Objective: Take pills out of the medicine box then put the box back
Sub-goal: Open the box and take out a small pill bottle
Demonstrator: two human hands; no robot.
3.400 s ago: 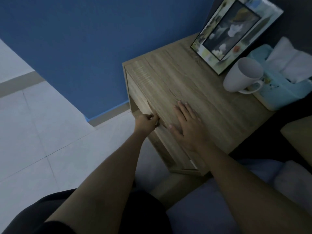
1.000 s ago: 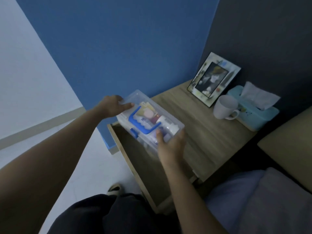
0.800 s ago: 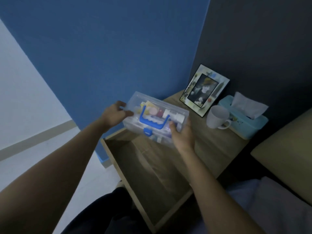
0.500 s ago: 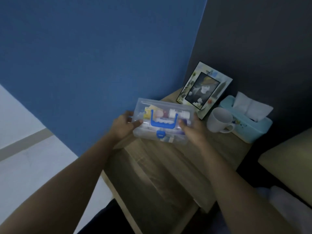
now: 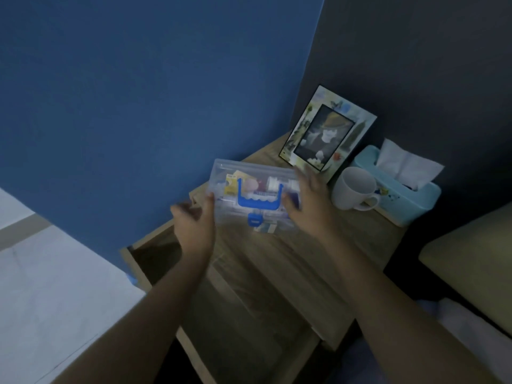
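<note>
The clear plastic medicine box (image 5: 257, 187) with a blue handle (image 5: 259, 203) and blue latch lies lid up on the far left part of the wooden nightstand top (image 5: 293, 250). Small packets and bottles show through the lid. My left hand (image 5: 195, 221) is at the box's left end, with only the thumb touching and the fingers spread away, blurred. My right hand (image 5: 307, 206) is on the box's right end, with the thumb on the lid and the fingers stretched along the end. The box's lid is closed.
The nightstand's drawer (image 5: 221, 314) stands pulled out below my arms. A white mug (image 5: 354, 189), a picture frame (image 5: 327, 134) and a teal tissue box (image 5: 401, 198) stand behind and to the right of the box. A blue wall is on the left, and a bed (image 5: 471, 259) is on the right.
The drawer was pulled open and the box was lifted out with both hands. It now rests on the nightstand top, and my left fingers have come off its end.
</note>
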